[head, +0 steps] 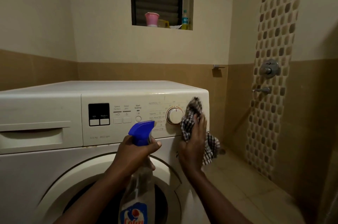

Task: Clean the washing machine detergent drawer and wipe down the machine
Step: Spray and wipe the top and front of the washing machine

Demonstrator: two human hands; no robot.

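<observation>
The person is facing the machine (95,89) and working at the right end of its panel (128,132). The right hand (193,143) is pressing a checked cloth (191,112) against the panel, just at three o'clock of the dial (175,115). Its fingers (200,123) are lying straight and close together over the fabric, not curled round it, and a tail of cloth is hanging at about five o'clock of the hand. The left hand (135,152) is gripping a bottle (140,185) by the neck, fingers wrapped tight under the blue spray head. The nozzle is pointing toward two o'clock at the dial, and the body is hanging in front of the door (54,183). The drawer (33,137) is sitting shut at the panel's far left, well apart from both hands and at about nine o'clock of them, its long axis running level along the front. The left hand is nearer to it but is occupied with the bottle. I'd judge the wiping is under way and the drawer is not yet opened, so reaching it will be asking for a long sweep leftward.
</observation>
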